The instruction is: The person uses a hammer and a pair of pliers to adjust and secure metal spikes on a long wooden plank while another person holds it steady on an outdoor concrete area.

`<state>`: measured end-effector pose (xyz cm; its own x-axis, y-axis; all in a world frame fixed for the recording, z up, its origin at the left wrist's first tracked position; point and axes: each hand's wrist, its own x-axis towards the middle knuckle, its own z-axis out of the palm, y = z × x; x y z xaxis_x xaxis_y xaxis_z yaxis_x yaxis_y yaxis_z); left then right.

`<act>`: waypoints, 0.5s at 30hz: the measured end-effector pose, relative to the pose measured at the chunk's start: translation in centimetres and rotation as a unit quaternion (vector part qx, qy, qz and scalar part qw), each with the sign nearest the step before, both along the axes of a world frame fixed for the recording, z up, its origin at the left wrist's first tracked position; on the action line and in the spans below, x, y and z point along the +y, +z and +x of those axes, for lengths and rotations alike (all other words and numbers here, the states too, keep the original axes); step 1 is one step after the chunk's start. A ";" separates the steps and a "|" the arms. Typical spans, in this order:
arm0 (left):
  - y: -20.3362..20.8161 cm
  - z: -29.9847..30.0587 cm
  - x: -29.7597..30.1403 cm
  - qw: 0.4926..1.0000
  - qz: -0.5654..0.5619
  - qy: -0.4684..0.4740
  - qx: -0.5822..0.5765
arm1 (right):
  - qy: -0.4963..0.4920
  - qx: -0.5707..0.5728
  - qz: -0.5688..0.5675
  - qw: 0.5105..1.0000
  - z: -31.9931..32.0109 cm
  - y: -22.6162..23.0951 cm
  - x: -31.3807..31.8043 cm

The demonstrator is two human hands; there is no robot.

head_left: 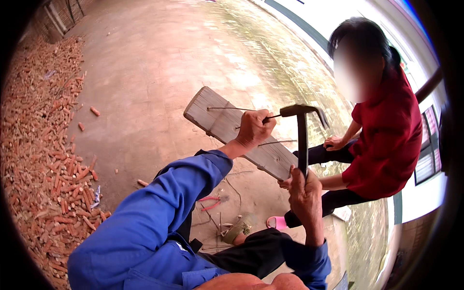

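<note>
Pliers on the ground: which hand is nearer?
Neither clearly; both are well above. The pliers lie below and between them: the left hand holds a wire at the plank, the right hand grips the hammer.

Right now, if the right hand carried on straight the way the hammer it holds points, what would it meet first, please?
Probably the thin metal rod that the left hand pinches over the wooden board; the hammer in the right hand has its head almost there, though depth is unclear.

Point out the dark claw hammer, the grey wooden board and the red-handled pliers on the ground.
dark claw hammer [302,140]: head view, on its handle.
grey wooden board [220,121]: head view, on its bare upper face.
red-handled pliers [210,202]: head view, on the handles.
</note>
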<state>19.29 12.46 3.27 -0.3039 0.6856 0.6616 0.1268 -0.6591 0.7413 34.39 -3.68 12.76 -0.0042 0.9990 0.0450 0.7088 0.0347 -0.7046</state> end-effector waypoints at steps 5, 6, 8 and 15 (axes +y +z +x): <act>-0.1 -0.4 -0.2 1.000 -0.011 -0.016 0.011 | -0.031 0.126 0.131 0.983 -1.3 2.8 -1.2; 0.1 -0.5 -0.2 1.000 -0.006 -0.010 0.017 | -0.032 0.142 0.163 0.976 -1.1 2.4 -1.2; 0.5 -0.1 -0.4 1.000 -0.006 -0.016 0.020 | -0.018 0.087 0.277 0.957 -0.3 0.4 -0.8; 0.3 -0.7 -0.3 0.999 -0.012 -0.018 0.050 | -0.044 0.185 0.051 0.980 -0.3 -0.3 -1.7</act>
<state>18.60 12.21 3.62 -0.2122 0.7106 0.6708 0.1781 -0.6468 0.7416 34.10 -5.38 12.47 0.1168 0.9851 0.1264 0.4083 0.0684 -0.9103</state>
